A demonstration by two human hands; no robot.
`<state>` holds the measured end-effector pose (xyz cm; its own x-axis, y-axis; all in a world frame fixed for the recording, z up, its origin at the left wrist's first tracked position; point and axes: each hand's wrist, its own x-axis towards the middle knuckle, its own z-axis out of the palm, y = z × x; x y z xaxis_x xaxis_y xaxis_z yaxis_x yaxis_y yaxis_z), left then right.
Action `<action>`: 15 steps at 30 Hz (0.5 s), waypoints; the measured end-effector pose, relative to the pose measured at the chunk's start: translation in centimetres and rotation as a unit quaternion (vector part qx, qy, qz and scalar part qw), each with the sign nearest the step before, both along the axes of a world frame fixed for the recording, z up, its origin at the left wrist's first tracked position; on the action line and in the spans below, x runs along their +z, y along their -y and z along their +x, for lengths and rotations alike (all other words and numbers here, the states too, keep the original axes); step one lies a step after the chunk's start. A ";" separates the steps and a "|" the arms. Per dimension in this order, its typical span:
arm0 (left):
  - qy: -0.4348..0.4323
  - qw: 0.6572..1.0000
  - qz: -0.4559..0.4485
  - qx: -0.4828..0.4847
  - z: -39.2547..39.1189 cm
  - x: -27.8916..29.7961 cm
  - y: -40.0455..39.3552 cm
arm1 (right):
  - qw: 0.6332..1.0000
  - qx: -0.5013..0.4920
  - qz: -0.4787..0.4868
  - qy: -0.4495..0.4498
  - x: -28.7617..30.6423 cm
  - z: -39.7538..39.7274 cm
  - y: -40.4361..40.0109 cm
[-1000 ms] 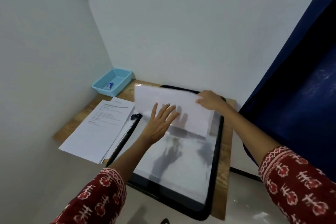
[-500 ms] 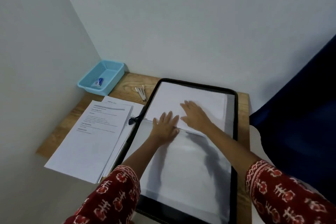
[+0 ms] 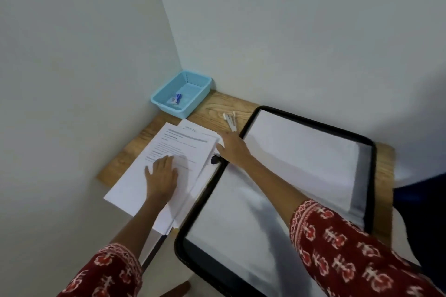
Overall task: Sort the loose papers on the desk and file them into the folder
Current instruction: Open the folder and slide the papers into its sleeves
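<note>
A black-rimmed folder (image 3: pixel 370 176) lies open on the right of the wooden desk, with a white sheet (image 3: pixel 301 152) inside under its clear sleeve. A stack of loose printed papers (image 3: pixel 135 183) lies to its left, hanging over the desk's front edge. My left hand (image 3: pixel 162 175) rests flat on the top sheet with fingers spread. My right hand (image 3: pixel 233 147) reaches across the folder's left rim and touches the stack's upper right corner; its fingertips are blurred.
A light blue plastic basket (image 3: pixel 193 94) with a small blue item stands in the back left corner. A few white strips (image 3: pixel 230 120) lie on the wooden desk (image 3: pixel 212 108) behind the papers. Walls close off the left and back; a dark blue curtain (image 3: pixel 422 205) hangs right.
Both hands have left the sheet in the folder and moved left onto the loose paper stack. The camera has swung left and down.
</note>
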<state>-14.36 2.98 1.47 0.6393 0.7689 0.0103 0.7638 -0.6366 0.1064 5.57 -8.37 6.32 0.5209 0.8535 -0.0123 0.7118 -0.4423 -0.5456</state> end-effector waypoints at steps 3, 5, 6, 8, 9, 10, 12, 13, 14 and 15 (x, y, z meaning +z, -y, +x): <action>0.018 0.989 -0.026 0.145 -4.8 -0.4 -2.4 | 0.998 0.030 -0.056 0.000 -1.0 -1.0 -4.2; 0.104 0.948 -0.091 0.288 -6.8 -0.1 -2.8 | 0.994 0.015 -0.105 0.012 -2.1 -1.4 -6.4; 0.138 0.916 -0.130 0.353 -7.4 -0.1 -3.1 | 0.992 0.007 -0.125 0.024 -2.5 -1.4 -7.2; 0.178 0.865 -0.209 0.420 -8.6 0.0 -4.1 | 0.989 -0.006 -0.146 0.037 -2.8 -1.6 -8.6; 0.198 0.847 -0.243 0.429 -8.8 0.1 -4.5 | 0.988 -0.011 -0.150 0.042 -2.7 -1.8 -9.0; 0.221 0.836 -0.262 0.429 -9.0 0.3 -4.7 | 0.987 -0.014 -0.151 0.048 -2.8 -1.9 -9.5; 0.237 0.835 -0.248 0.431 -8.7 0.7 -4.8 | 0.986 -0.022 -0.160 0.040 -3.0 -2.0 -10.1; 0.234 0.838 -0.230 0.437 -8.5 1.0 -4.7 | 0.985 -0.030 -0.168 0.023 -2.9 -1.9 -10.3; 0.237 0.838 -0.217 0.442 -8.2 1.4 -4.7 | 0.985 -0.038 -0.168 -0.001 -3.0 -1.8 -10.4; 0.244 0.838 -0.210 0.441 -8.2 1.6 -4.7 | 0.985 -0.049 -0.162 -0.039 -2.8 -1.7 -10.3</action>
<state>-22.54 7.71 3.05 -0.1820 0.9412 -0.2846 0.7181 0.3249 0.6154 3.85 1.95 3.51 0.5875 0.7439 -0.3187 0.6180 -0.6666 -0.4168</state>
